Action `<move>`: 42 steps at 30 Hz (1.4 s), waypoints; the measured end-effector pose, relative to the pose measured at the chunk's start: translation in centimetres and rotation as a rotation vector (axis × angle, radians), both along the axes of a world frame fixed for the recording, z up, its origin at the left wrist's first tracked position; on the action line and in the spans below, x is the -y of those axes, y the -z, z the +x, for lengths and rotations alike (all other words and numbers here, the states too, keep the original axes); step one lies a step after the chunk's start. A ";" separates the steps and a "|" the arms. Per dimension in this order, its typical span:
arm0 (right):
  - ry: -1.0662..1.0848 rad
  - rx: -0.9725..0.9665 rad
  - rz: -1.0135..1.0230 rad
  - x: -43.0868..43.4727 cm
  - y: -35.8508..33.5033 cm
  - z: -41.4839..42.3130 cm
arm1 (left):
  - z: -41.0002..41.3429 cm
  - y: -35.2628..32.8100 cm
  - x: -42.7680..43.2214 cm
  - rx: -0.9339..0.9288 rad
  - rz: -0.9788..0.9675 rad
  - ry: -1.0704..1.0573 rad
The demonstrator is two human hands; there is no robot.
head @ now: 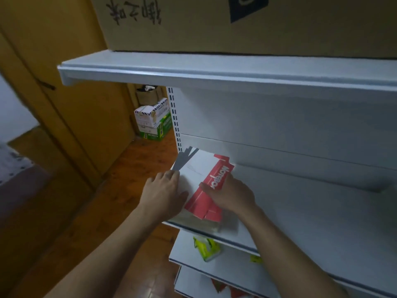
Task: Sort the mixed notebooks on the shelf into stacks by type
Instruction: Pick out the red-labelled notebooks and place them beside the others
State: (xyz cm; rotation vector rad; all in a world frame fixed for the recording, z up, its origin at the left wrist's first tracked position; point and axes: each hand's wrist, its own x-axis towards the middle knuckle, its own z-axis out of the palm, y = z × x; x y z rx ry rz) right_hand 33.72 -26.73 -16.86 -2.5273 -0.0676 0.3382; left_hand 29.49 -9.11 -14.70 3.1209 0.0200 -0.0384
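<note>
While the stack of notebooks (pixel 199 190) sits at the left end of the white metal shelf (pixel 311 211), lower centre of frame, its left side sits at the shelf's end. Left hand (pixel 164 195) lies flat and spread on the white top cover, gripping nothing. Right hand (pixel 231 195) curls closed around the red-spined notebooks (pixel 211 187) at the stack's right side. Grey spine strips fan out at the far corner. Shelf to the right is bare, smooth. Cardboard box (pixel 236 22) sits on the upper shelf (pixel 214 69).
</note>
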 end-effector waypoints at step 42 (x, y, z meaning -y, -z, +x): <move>0.732 -0.012 0.652 -0.3 1.6 -5.8 | 3.4 0.8 -1.3 -0.095 -0.332 0.009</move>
